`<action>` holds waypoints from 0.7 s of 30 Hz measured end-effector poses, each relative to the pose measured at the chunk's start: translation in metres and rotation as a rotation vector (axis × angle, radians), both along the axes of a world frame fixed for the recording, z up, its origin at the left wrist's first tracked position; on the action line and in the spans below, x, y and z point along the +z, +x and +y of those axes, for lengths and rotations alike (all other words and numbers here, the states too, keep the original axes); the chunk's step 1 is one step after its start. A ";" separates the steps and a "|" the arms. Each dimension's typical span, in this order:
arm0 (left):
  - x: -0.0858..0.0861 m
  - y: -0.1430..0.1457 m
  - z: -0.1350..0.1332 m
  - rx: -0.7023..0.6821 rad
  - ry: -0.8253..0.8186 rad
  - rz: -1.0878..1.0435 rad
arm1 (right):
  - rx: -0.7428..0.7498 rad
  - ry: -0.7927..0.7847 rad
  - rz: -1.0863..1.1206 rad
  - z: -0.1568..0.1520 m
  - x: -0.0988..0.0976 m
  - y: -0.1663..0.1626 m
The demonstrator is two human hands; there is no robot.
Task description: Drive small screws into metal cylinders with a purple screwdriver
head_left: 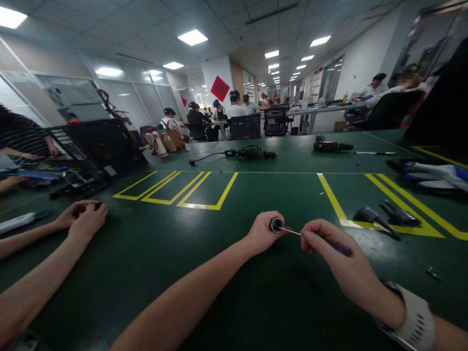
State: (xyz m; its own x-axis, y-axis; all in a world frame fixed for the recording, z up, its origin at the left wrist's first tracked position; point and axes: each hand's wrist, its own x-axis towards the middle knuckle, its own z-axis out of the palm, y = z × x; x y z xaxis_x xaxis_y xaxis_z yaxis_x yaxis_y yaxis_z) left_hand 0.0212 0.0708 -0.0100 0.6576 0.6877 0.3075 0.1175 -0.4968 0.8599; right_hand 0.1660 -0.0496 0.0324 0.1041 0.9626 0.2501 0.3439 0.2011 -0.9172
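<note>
My left hand (265,231) is closed around a small dark cylindrical part (276,224), its round open end with a metallic rim turned to the right and toward me. In my right hand (329,243) is a screwdriver (292,231); its dark handle lies in the palm. The thin metal shaft points left, and its tip reaches the mouth of the cylinder; how deep it goes I cannot tell. Two dark housing-like parts, one (372,217) nearer me and another (402,214) beside it, lie to the right. A small metal piece (433,272) rests near the right edge.
Yellow tape (199,206) marks boxes on the green table (164,263). At the back lie a corded tool-like assembly (252,153) and a dark power tool (331,145). Blue-white gloves (438,175) are at right. A co-worker's hands (86,219) work at left, near a black frame (106,146).
</note>
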 end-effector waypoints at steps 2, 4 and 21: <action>-0.003 -0.001 0.001 0.022 0.040 0.017 | 0.029 0.035 -0.074 -0.004 -0.004 0.000; -0.003 -0.001 0.000 0.043 0.117 0.065 | 0.075 0.093 -0.183 -0.008 -0.005 0.001; 0.005 -0.005 -0.007 0.016 0.378 0.295 | 0.071 -0.129 0.249 0.009 -0.013 0.013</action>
State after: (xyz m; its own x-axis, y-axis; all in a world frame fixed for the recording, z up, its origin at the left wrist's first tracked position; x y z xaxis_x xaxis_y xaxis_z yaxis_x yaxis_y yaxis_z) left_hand 0.0164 0.0639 -0.0054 0.7445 0.5747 0.3397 0.3400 -0.7644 0.5478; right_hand 0.1786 -0.0402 0.0190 0.0783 0.9919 0.1002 0.0945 0.0926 -0.9912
